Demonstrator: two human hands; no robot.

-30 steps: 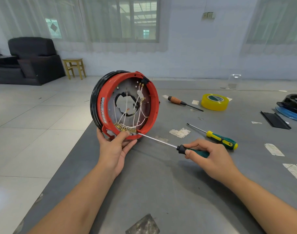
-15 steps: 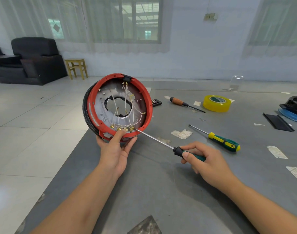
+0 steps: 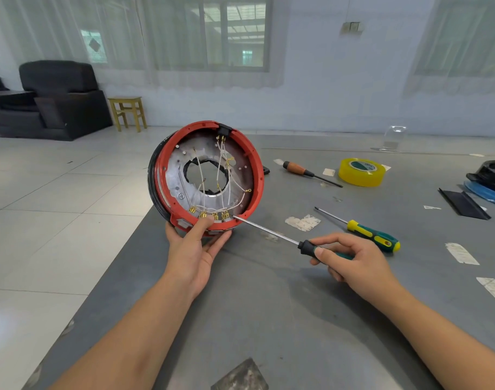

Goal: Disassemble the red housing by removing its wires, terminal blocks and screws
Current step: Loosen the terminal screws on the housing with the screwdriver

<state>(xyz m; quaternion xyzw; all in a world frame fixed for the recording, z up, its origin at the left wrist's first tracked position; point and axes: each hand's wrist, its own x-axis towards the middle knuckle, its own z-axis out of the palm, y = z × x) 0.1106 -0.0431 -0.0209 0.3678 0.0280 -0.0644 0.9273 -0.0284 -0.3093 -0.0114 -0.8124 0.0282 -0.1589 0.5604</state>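
Left hand: left hand (image 3: 194,249) is reaching up from the lower left of the frame, palm toward the camera, cupping the lower rim of the red housing (image 3: 257,175); its thumb is pressing on the rim just below the brass terminals (image 3: 209,213), its fingers curling under the far side.
Right hand: right hand (image 3: 353,263) is coming in from the lower right, forearm angled toward centre, fingers and thumb wrapped round the green handle of the held screwdriver (image 3: 269,233).
Held screwdriver: its shaft is slanting up and left, the tip sitting at the right end of the terminal row.
Red housing: it is standing on edge at the centre of the frame, over the near left edge of the grey table (image 3: 269,305), open face toward the camera, a black ring behind it.
Wires: white wires (image 3: 219,170) are crossing the central hole, running to the terminals along the bottom.
Right of frame: a spare green-and-yellow screwdriver (image 3: 364,230), an orange-handled screwdriver (image 3: 299,169) and a yellow tape roll (image 3: 361,171) are lying on the table.
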